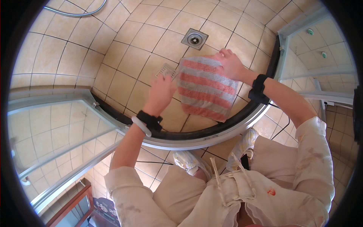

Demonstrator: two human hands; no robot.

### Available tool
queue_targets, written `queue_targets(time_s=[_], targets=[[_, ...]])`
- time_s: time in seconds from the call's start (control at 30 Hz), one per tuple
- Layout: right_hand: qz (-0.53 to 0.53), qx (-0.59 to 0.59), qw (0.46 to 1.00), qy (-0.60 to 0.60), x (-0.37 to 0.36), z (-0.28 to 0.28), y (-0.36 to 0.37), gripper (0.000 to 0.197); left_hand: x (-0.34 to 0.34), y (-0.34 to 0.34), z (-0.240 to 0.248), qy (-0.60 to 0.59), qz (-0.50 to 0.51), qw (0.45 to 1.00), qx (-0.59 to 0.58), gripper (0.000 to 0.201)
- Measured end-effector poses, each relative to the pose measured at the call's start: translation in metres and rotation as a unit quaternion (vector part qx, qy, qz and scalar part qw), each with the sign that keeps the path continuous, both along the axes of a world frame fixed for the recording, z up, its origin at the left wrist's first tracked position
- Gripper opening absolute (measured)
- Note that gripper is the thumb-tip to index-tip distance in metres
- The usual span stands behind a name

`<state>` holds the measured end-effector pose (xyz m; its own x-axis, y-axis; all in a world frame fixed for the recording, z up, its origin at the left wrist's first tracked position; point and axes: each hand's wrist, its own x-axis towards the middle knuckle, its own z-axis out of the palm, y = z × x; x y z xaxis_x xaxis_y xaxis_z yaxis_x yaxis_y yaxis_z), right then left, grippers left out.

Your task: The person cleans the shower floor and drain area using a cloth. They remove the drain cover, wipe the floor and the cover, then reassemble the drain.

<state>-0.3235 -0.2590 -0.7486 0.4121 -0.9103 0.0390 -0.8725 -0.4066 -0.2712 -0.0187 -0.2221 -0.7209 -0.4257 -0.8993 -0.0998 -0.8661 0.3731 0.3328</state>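
Note:
A square metal drain cover (166, 70) with slots is pinched at its near edge by the fingers of my left hand (160, 92). Whether the cover touches the floor I cannot tell. Beside it on the right, a cloth (207, 90) with pink and grey stripes is spread over the tiles. My right hand (230, 64) is at the cloth's far right corner, its fingers curled on the fabric. Beyond the cloth, the square floor drain (194, 39) sits uncovered, its round opening showing.
Around the shower floor runs a curved dark and white sill (204, 140), between me and the drain. Glass door panels stand at left (56, 140) and right (317, 56). A shower hose (79, 14) hangs at the upper left. My covered shoes (189, 160) are just outside the sill.

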Motion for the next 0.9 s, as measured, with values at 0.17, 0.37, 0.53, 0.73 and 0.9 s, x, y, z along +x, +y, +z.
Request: queue_targets(time_s=[0.17,0.37,0.53,0.73,0.9], targets=[[0.064,-0.033,0.997,-0.027,0.028,-0.034,0.013,0.052,0.030,0.047,-0.052,-0.030,0.124,0.991,0.042,0.058],[0.045,0.038,0.996,0.067,0.089,-0.072,0.076,0.068,0.022,0.049,-0.075,-0.090,0.168,0.982,0.016,0.066],[0.366,0.061,0.929,0.000,0.058,-0.088,0.084,0.061,0.034,0.030,-0.081,-0.017,0.169,0.984,0.047,0.057],[0.056,-0.026,0.997,0.052,0.002,-0.101,-0.012,0.054,0.047,0.021,-0.085,0.027,0.213,0.974,0.066,0.052],[-0.231,-0.068,0.965,0.107,-0.008,-0.155,-0.101,0.067,0.039,0.015,-0.086,-0.005,0.164,0.986,0.031,0.051]])
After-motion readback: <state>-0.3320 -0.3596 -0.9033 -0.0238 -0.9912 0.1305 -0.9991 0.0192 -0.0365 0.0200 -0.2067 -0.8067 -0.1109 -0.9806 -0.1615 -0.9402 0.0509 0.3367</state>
